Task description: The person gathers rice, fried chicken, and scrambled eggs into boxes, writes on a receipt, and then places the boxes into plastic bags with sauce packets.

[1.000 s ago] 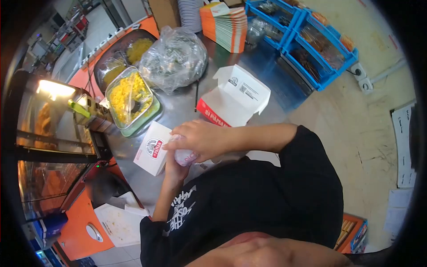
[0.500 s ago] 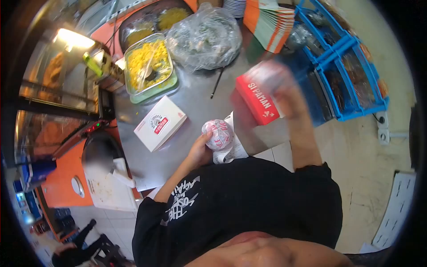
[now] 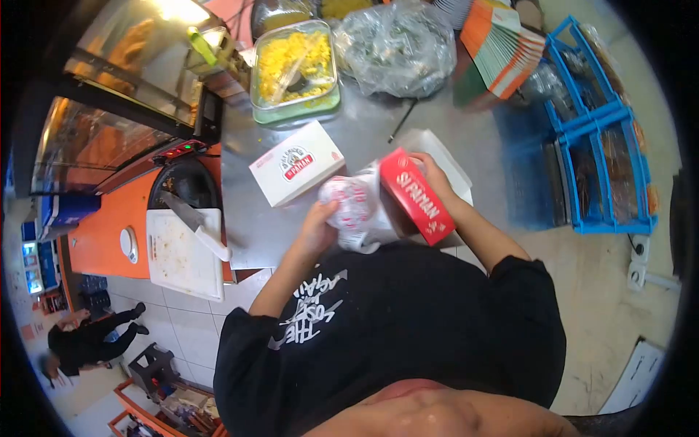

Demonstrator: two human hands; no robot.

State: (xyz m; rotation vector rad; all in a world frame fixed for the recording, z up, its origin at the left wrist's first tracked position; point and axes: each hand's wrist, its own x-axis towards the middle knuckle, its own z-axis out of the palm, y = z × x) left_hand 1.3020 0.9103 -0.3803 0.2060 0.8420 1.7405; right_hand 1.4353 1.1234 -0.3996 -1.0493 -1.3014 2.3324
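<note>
My left hand (image 3: 319, 227) is closed around a round paper-wrapped rice bundle (image 3: 355, 198) with red print. White paper hangs below it, close to my shirt. Just to its right, my right hand (image 3: 435, 176) grips a red and white paper box (image 3: 416, 195) marked "SI PAMAN". The box stands tilted with its white flap spread out behind my fingers, and its opening seems to face the bundle. Some of my right fingers are hidden by the box. A second white box (image 3: 297, 164), closed, lies on the steel counter (image 3: 247, 237) beyond my left hand.
Behind are a glass tray of yellow food (image 3: 295, 62), a clear plastic bag (image 3: 397, 51) and stacked folded cartons (image 3: 502, 47). Blue baskets (image 3: 608, 171) stand right. At left, a knife (image 3: 191, 218) rests on a white cutting board (image 3: 182, 255). Another person (image 3: 91, 339) is far left.
My right hand has brought the red box left and closer to me, beside the wrapped rice bundle. Its flap now shows spread open. My left hand keeps its hold; the view has shifted.
</note>
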